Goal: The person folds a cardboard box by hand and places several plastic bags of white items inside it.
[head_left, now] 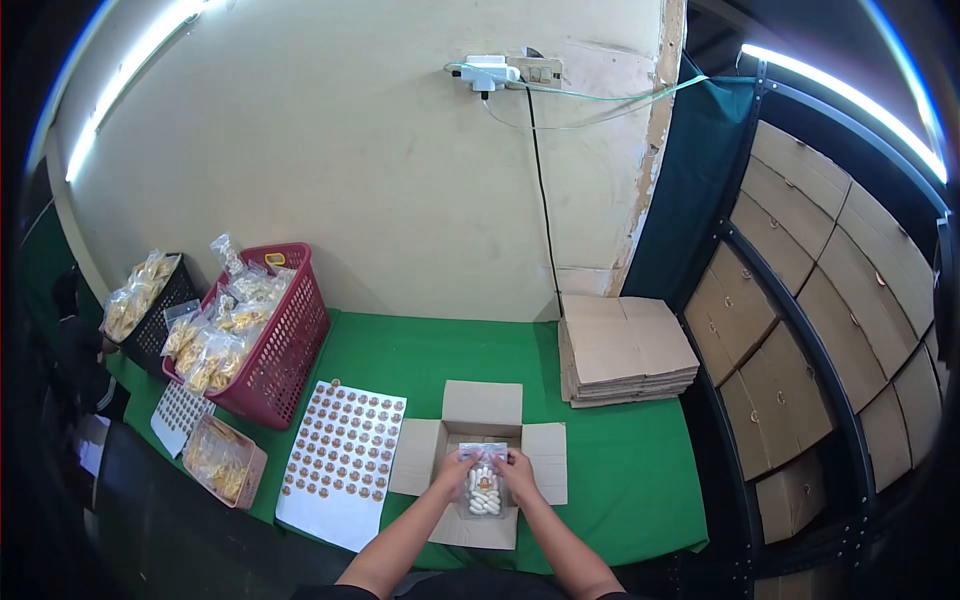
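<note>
While a clear plastic packet of white, rounded pieces (484, 498) was held in front of an open brown cardboard box (546, 450), the step in hand, as judged, was steadying the packet by its upper edge. Good execution called for equal height at both hands, light and even tension across the plastic film, and thumbs placed clear of the small brownish label (486, 481) on the packet's front. Excess pull could have creased the film or strained the upper edge. The packet overlapped the box's opening and near flap in view; whether it touched the flap could not be told. The box stood with its flaps folded outward on a green cloth-covered table (630, 490), just beside a white sheet of round brown stickers (335, 522). The left hand (457, 474) pinched the packet's upper left corner, and the right hand (516, 475) pinched its upper right corner. Both grips were closed on film only; the pieces lay below the fingers.
</note>
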The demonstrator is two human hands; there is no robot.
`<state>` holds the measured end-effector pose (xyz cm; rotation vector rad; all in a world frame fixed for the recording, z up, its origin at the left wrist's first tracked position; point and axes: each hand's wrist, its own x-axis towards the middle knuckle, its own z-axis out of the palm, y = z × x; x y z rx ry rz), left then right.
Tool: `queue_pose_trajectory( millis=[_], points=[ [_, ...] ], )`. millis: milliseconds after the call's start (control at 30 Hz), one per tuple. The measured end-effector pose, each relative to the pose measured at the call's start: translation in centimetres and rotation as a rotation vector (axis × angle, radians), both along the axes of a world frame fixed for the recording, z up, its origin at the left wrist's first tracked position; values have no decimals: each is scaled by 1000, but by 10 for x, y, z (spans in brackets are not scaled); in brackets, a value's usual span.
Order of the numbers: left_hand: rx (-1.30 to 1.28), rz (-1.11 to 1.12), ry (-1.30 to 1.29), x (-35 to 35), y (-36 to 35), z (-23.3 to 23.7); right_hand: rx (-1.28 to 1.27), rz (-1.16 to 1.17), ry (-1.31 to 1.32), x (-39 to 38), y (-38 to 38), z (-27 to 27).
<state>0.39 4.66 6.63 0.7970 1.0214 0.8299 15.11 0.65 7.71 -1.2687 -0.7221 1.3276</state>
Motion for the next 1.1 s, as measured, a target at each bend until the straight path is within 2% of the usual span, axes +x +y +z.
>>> queue_pose_trajectory(
  millis=[33,100,233,300,400,533,567,633,700,767,833,867,933,967,1033,1067,1100],
  points=[
    [1,3,1,4,-2,5,1,3,1,1,5,-6],
    [115,24,163,11,-2,12,37,-8,-200,-1,16,-10],
    [155,27,215,5,11,12,34,5,-263,6,21,-6],
    [229,-113,449,-4,18,13,71,21,-375,11,22,-3],
    [298,-96,543,-8,20,13,46,80,-404,16,24,0],
    [244,-82,460,-17,21,13,32,150,-383,23,27,-11],
    [242,-143,478,-21,22,11,34,151,-382,24,26,-14],
    [247,-203,497,-22,23,16,9,197,-249,27,28,-12],
    [71,-224,183,-25,19,21,7,206,-195,31,24,-6],
    [42,-243,166,-28,19,27,5,214,-141,31,24,-5],
    [13,-262,143,-27,20,25,-25,150,-219,28,26,-7],
    [0,-181,219,-25,19,24,-22,150,-220,25,26,-9],
    [-9,-97,298,-20,19,27,302,-266,-678,13,15,28],
    [89,-44,338,-16,14,36,306,-267,-676,10,12,46],
    [187,13,379,-5,5,51,645,-343,-1136,4,7,71],
    [197,20,248,4,1,57,662,-155,-1033,-1,9,52],
    [204,26,115,11,-5,65,659,-154,-1033,-3,9,51]
  ],
)
